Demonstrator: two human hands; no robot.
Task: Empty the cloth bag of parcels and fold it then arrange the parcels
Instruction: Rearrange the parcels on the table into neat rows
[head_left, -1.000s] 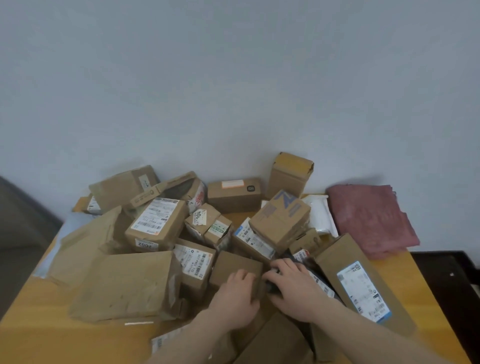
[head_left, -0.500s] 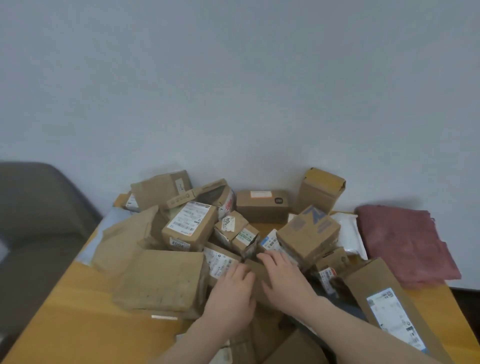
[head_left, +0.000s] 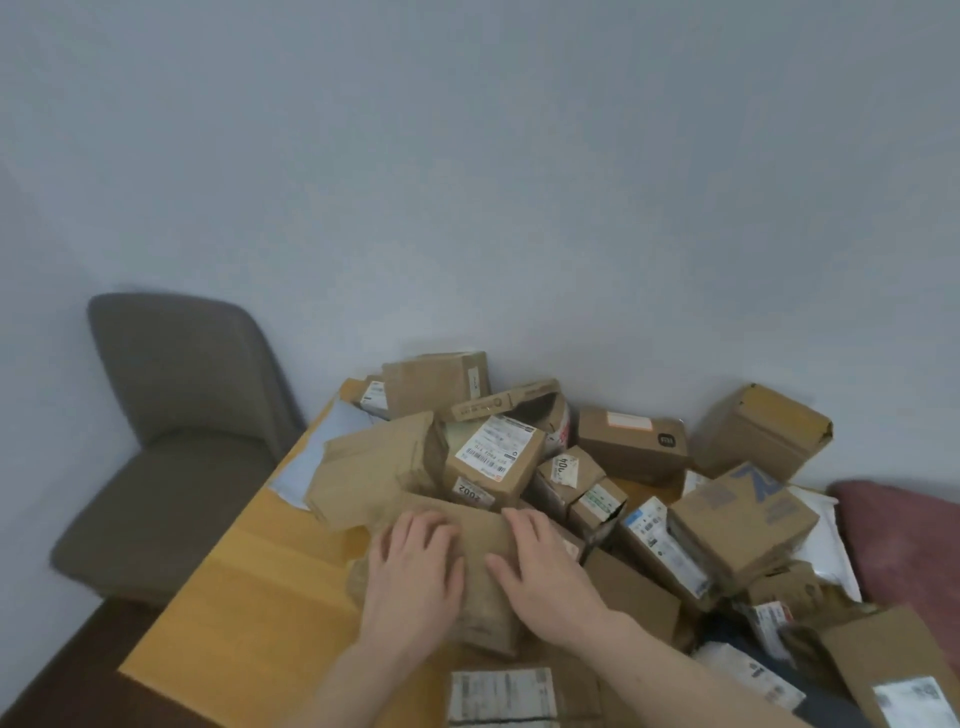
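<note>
Left hand (head_left: 415, 582) and right hand (head_left: 540, 571) flat, fingers spread, pressing brown parcel (head_left: 483, 608), wooden table (head_left: 249, 597)

Both your forearms reach in from the bottom edge, bare. Your left hand (head_left: 415, 577) lies palm down with fingers spread and nearly straight. Your right hand (head_left: 540, 571) lies the same way just beside it (thumb angled toward the left), fingers extended forward.

A wooden table (head_left: 249, 587) carries heaped cardboard parcels (head_left: 613, 467).
</note>
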